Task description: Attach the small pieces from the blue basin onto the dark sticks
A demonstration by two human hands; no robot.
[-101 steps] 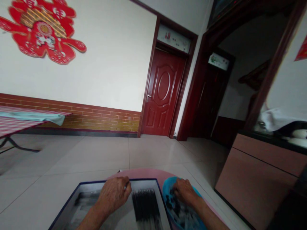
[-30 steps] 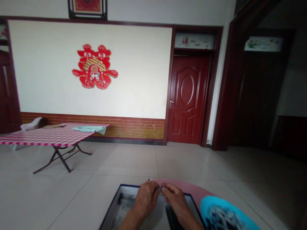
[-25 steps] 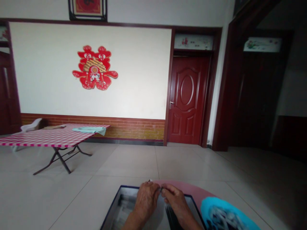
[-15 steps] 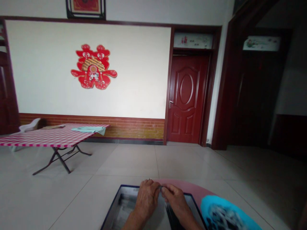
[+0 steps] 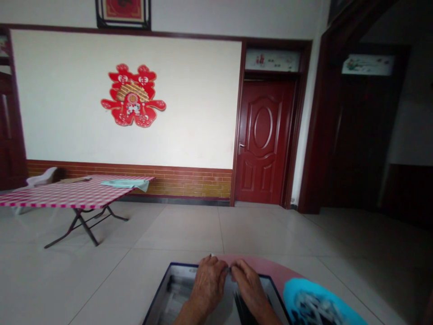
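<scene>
My left hand [image 5: 209, 280] and my right hand [image 5: 248, 282] meet fingertip to fingertip above a shallow tray with a dark blue rim [image 5: 156, 295]. Both are closed in a pinch around something small and dark between the fingers, too little to name. Under my right hand, thin black strips [image 5: 241, 307] lie in the tray, partly covered by the hand. Greyish, blurred pieces [image 5: 177, 293] lie along the tray's left side. A bright blue basin [image 5: 290, 289] stands just right of the tray, holding a tangle of white and dark pieces [image 5: 316, 309].
The tray and basin rest on a pink round surface [image 5: 270, 265]. Across the tiled floor [image 5: 182, 230], a folding table with a pink checked cloth [image 5: 64, 195] stands at the left, a pale green cloth [image 5: 126, 183] on it. A red door [image 5: 262, 140] is in the far wall.
The fingertips of my two hands have shifted slightly, and the right fingers are turned a little. The view has tilted up a touch. Tray and basin stay in place.
</scene>
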